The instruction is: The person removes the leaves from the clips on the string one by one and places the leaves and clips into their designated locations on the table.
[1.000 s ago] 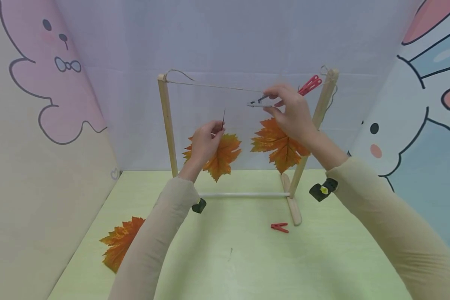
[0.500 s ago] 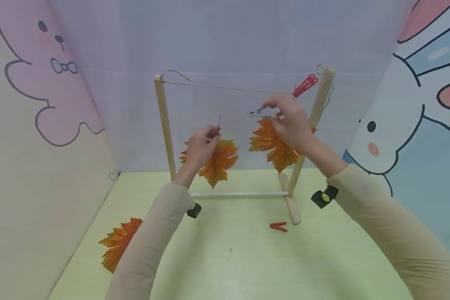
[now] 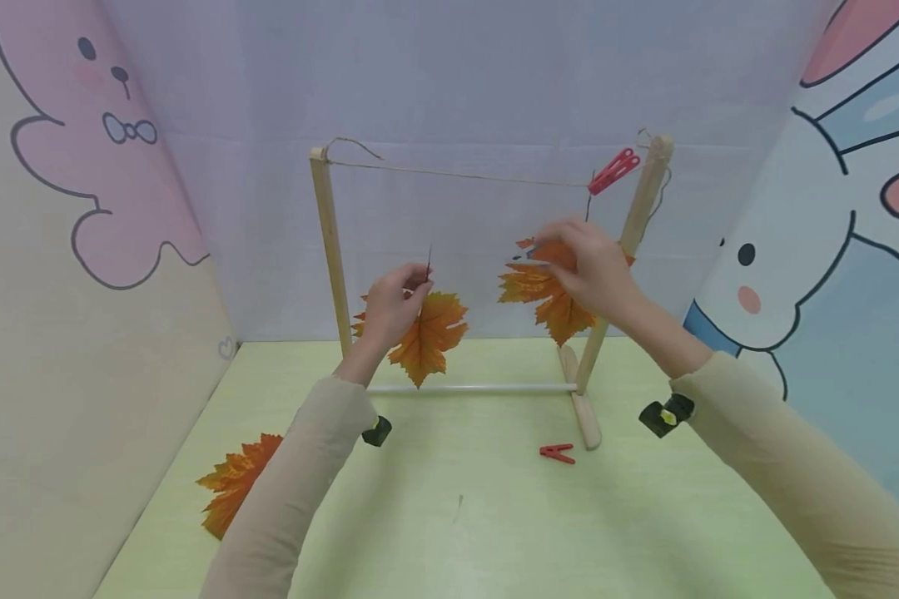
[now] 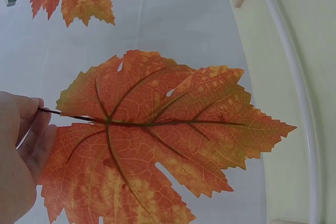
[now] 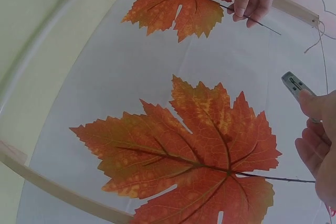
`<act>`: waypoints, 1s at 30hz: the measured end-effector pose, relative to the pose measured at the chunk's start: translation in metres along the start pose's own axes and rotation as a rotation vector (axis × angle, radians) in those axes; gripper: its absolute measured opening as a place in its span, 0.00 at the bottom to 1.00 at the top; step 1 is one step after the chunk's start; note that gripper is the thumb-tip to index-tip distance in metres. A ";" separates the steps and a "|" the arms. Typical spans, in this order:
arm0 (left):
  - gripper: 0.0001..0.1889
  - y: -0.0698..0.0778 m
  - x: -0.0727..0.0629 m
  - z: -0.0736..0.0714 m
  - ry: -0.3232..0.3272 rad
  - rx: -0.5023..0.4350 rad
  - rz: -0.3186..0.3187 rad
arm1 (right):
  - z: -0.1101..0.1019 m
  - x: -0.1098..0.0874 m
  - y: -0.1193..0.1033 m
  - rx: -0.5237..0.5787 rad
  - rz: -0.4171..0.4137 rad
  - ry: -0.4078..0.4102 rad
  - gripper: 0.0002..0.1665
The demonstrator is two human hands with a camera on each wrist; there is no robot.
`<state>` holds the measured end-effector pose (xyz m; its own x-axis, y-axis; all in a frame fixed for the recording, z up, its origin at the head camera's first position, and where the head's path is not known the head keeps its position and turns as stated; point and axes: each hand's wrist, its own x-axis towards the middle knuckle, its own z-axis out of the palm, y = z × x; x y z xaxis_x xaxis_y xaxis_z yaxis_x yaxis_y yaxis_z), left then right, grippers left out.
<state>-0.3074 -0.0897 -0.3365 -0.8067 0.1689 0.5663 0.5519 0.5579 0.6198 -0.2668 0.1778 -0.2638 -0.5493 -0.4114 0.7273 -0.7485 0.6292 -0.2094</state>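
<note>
My left hand [image 3: 399, 304] pinches the dark stem of an orange maple leaf [image 3: 430, 341], which hangs tip down below my fingers; in the left wrist view the leaf [image 4: 157, 124] shows whole veins. My right hand [image 3: 588, 262] holds a grey clothespin [image 5: 295, 85] between thumb and fingers, below the twine [image 3: 457, 175] and apart from it. Behind that hand, another maple leaf [image 3: 565, 320] hangs by its stem from a red clothespin [image 3: 613, 172] on the twine's right end. My right hand partly covers this leaf.
A wooden frame with a left post [image 3: 330, 241] and right post [image 3: 644, 200] carries the twine, with a white bar [image 3: 479, 388] low between them. On the table lie a red clothespin [image 3: 557, 453] and a third leaf [image 3: 235, 482], partly behind my left sleeve.
Both hands have come down from nearer the twine. My left hand has also drifted left with its leaf, and the right has lowered with the grey clothespin.
</note>
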 end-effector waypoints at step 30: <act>0.09 -0.021 -0.033 -0.015 -0.039 0.029 0.005 | 0.016 -0.065 0.019 -0.065 0.079 -0.094 0.16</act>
<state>-0.2897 -0.1190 -0.3604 -0.8117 0.2029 0.5477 0.5502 0.5803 0.6004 -0.2507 0.2061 -0.3253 -0.6401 -0.4167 0.6454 -0.6777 0.7021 -0.2188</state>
